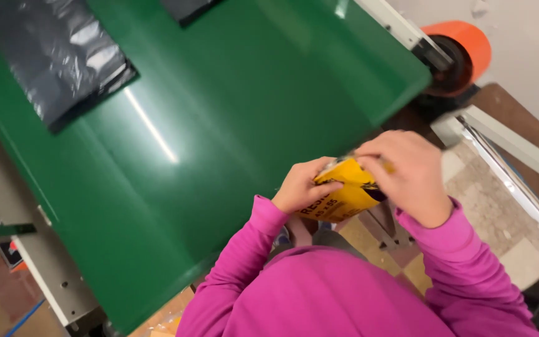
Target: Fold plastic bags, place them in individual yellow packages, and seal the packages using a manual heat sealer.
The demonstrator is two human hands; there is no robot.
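Yellow packet (344, 193) sits pinched between both hands just off the near right edge of the green conveyor belt (219, 125), above the person's chest, not resting on the belt. Left hand (301, 186) grasps its lower left side; right hand (407, 175) closes over its upper right end, so its long axis runs between them. Two dark plastic bags (57, 56) lie well apart, toward the belt's far edge.

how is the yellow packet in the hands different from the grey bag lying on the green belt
The yellow packet is small and bright with dark print; the grey bag is larger, dark and glossy. The packet is held up between the left hand and right hand; the bag lies flat and untouched on the green belt. Both look like thin, flexible packaging.
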